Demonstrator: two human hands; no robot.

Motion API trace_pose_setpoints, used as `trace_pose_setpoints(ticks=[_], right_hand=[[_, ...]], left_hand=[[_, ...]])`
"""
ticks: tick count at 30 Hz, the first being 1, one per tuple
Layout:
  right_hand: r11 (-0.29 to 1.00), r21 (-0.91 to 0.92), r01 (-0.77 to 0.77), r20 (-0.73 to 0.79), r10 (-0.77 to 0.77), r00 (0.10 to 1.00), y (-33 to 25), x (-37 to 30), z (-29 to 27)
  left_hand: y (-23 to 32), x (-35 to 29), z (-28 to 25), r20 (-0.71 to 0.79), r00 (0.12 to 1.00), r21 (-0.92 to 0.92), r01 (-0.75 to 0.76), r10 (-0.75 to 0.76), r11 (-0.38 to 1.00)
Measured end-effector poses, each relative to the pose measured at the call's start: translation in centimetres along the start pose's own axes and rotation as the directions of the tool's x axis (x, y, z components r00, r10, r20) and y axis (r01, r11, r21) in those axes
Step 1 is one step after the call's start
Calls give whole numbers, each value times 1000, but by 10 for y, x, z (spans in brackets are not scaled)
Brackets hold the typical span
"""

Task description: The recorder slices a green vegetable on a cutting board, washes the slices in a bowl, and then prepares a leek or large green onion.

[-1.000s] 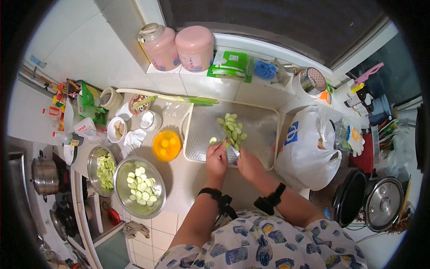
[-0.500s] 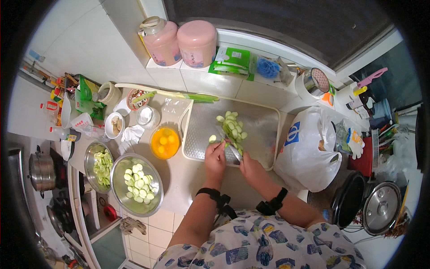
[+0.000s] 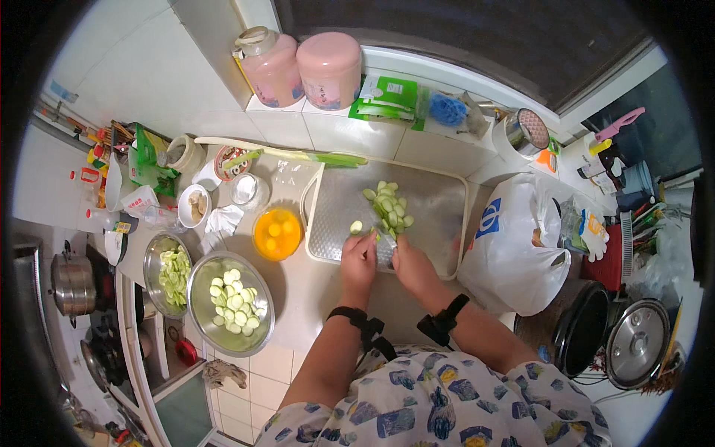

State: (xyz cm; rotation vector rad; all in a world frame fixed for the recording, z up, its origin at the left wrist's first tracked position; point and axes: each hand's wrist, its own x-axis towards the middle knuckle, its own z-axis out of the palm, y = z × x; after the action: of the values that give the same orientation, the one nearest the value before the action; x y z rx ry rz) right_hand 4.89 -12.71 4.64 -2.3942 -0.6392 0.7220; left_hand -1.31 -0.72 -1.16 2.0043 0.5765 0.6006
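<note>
Both hands are at the near edge of a metal cutting board (image 3: 436,223) with a cream rim. My right hand (image 3: 413,267) is closed round a knife's handle, mostly hidden by the fingers. The knife blade (image 3: 384,253) points away between the hands, blurred. My left hand (image 3: 358,262) pinches a green-skinned piece of what looks like zucchini, largely covered by the fingertips. Just beyond the hands lies a heap of pale green zucchini slices (image 3: 389,205). One loose slice (image 3: 356,226) sits apart, left of the heap.
Left of the board stand a bowl of cracked eggs (image 3: 277,250), a steel bowl of round slices (image 3: 211,331) and a steel bowl of thinner pieces (image 3: 154,253). A white plastic bag (image 3: 506,261) is at right. A long scallion (image 3: 287,154) runs along the wall.
My right hand has shifted left, nearer my left hand, with the knife. The blade shows less plainly now. The slices keep their places on the board.
</note>
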Motion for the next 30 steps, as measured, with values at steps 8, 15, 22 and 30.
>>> trace_pose_setpoints(ticks=[8, 15, 22, 30], right_hand=[[998, -52, -36, 72, 40, 997, 11, -14, 4], [994, -21, 106, -80, -107, 991, 1, -13, 3], [996, -13, 88, -66, -89, 994, -3, 4, 2], [997, -28, 70, -70, -72, 995, 8, -9, 10]], left_hand=[[1, -2, 2, -53, 999, -7, -3, 3, 1000], [-8, -9, 3, -53, 997, -98, 50, -55, 994], [-3, -5, 3, -23, 1000, -17, 15, -16, 1000], [5, -4, 2, -38, 997, -48, 58, -60, 997]])
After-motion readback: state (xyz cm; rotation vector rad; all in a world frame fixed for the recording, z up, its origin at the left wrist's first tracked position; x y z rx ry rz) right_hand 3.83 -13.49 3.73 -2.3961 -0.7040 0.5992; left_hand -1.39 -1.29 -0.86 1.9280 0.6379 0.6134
